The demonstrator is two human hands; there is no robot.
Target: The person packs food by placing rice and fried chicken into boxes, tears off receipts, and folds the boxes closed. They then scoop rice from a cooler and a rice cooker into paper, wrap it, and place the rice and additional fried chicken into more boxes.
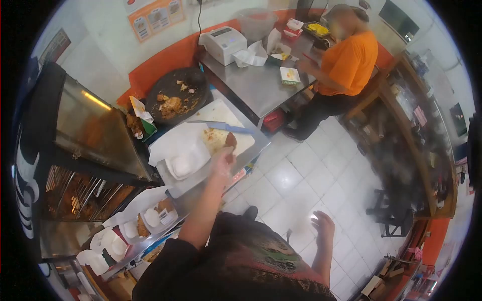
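My left hand (224,161), which seems to wear a thin clear glove, pinches a small brown piece of food (231,141) over a crumb-strewn white cutting board (245,142). A knife with a blue handle (237,128) lies across the board, just beyond the fingers. Left of that hand stands an open white takeaway box (165,144) with a rounded white mound, apparently rice (182,164), in it. My right hand (324,224) hangs over the floor at my side, fingers loosely apart and holding nothing.
A dark round pan (196,80) holds fried pieces and crumbs. More filled open boxes (165,216) stand near the glass display cabinet (95,120). A co-worker in an orange shirt (351,62) works at the steel table (246,93), which bears a label printer (223,44). A dark stool (394,215) stands right.
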